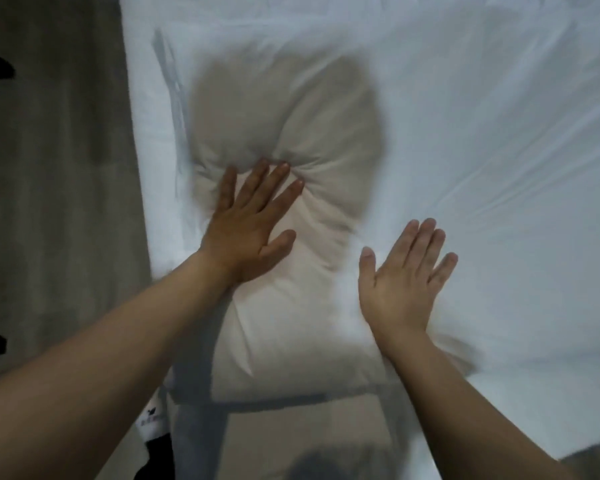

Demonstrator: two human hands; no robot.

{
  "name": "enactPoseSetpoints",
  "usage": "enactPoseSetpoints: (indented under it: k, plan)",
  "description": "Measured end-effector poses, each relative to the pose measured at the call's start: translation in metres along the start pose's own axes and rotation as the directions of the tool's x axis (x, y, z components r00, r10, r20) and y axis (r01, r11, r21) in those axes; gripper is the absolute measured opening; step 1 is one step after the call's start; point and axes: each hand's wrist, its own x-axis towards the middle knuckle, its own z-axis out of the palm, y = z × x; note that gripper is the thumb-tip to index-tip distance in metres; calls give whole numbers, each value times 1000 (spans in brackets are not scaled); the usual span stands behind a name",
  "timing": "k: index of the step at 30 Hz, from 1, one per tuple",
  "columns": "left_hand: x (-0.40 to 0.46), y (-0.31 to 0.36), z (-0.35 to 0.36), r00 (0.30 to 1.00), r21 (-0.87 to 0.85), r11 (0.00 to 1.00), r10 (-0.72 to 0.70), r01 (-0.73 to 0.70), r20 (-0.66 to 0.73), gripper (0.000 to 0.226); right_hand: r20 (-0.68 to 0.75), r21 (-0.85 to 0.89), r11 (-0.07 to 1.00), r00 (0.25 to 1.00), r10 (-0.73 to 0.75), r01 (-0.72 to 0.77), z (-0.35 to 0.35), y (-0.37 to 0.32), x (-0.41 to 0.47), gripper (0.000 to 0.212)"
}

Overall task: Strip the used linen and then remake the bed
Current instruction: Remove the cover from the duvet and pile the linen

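Cream pillow (291, 237) lay under the left hand (248, 225), whose flat, spread fingers pressed it, probably to plump it. The right hand (400, 275) hovered beside it over the white sheet (499, 150), fingers straight, holding nothing.

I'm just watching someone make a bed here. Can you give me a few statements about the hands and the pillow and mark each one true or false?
1. The left hand presses flat on the pillow. True.
2. The right hand grips a corner of the pillow. False: its fingers are straight and hold nothing.
3. The pillow lies on a white sheet. True.
4. The pillow is dented where the left fingertips push in. True.
5. Both hands wear gloves. False: they are bare.
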Motion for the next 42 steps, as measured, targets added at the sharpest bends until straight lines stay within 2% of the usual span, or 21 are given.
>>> enactPoseSetpoints:
  k: [3, 6, 10, 12, 14, 17, 19, 22, 24, 26, 30, 34, 37, 38, 41, 42]
  plan:
    - [14, -24, -11, 986, 11, 988, 154, -154, -68, 68, 115, 85, 974, 973, 201, -211, -14, -41, -12, 82]
    - [38, -54, -19, 936, 40, 948, 319, -316, -152, 65, 189, 185, 913, 925, 330, -364, -18, -119, -30, 88]
    - [69, -101, -22, 876, 86, 908, 419, -410, -237, 59, 40, 150, 889, 902, 431, -432, 2, -203, -36, 87]
    - [91, -126, -20, 880, 67, 921, 386, -384, -277, 56, -26, 143, 884, 891, 453, -445, 19, -223, -38, 84]
    - [115, -143, -18, 945, -2, 967, 249, -255, -212, 61, -64, 115, 919, 920, 386, -378, 40, -232, -42, 85]
    - [154, -158, -14, 997, -189, 979, 77, -70, 27, 72, -89, 79, 938, 934, 345, -339, 65, -234, -35, 88]
    - [170, -164, -12, 989, -243, 969, 80, -48, 124, 76, -105, 81, 935, 930, 352, -344, 73, -233, -29, 90]
    - [189, -169, -8, 977, -290, 956, 102, -44, 186, 79, -125, 83, 936, 928, 351, -343, 74, -234, -26, 92]
    - [201, -172, -3, 975, -317, 946, 132, -70, 179, 81, -114, 86, 933, 927, 358, -350, 75, -236, -23, 94]
    - [208, -177, 3, 979, -342, 932, 170, -122, 115, 81, -111, 79, 929, 923, 369, -362, 77, -237, -18, 95]
    - [206, -185, 21, 972, -408, 882, 220, -234, -83, 61, -63, 31, 913, 911, 409, -408, 77, -240, -12, 100]
    - [213, -185, 23, 968, -368, 895, 232, -251, -97, 43, 10, 19, 890, 891, 454, -455, 65, -244, -11, 102]
    - [216, -184, 12, 943, -289, 899, 331, -329, -43, 30, 55, 22, 853, 852, 521, -522, 40, -255, -12, 96]
    - [219, -185, 6, 926, -265, 892, 376, -367, -16, 27, 97, 16, 821, 818, 566, -570, 27, -261, -11, 95]
    - [234, -192, -35, 853, -199, 891, 450, -408, 264, 24, 223, 5, 709, 692, 686, -705, -19, -284, 0, 86]
    - [239, -197, -51, 825, -149, 882, 472, -448, 311, 25, 231, 25, 679, 666, 710, -733, -41, -292, 4, 80]
